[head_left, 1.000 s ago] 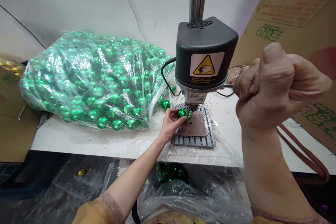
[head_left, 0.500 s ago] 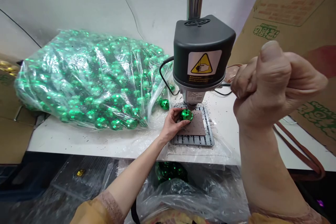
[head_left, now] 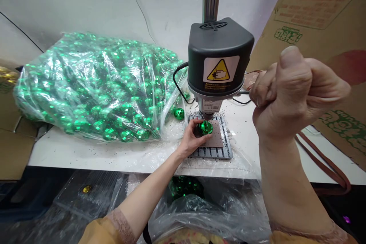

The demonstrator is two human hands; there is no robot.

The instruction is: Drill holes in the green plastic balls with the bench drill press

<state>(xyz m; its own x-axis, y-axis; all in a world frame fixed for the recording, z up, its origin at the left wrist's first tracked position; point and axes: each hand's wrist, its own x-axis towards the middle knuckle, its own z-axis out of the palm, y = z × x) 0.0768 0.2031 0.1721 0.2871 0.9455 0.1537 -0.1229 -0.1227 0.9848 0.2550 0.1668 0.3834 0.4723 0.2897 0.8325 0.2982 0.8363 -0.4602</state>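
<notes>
Green ball (head_left: 204,127) pinched in left hand (head_left: 192,137); right hand (head_left: 288,91) fisted, grip contents hidden.

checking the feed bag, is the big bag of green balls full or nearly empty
Full: the bag bulges with green balls across the table, its mouth toward the drill press, one ball loose outside.

Small green ball (head_left: 205,127), covered with tiny mirror facets, shiny. Held between the fingers of the left hand (head_left: 192,137) and resting on the brown plate (head_left: 215,139) of the drill press (head_left: 219,65), directly under the spindle. Upper side visible, lower side hidden by the fingers.
</notes>
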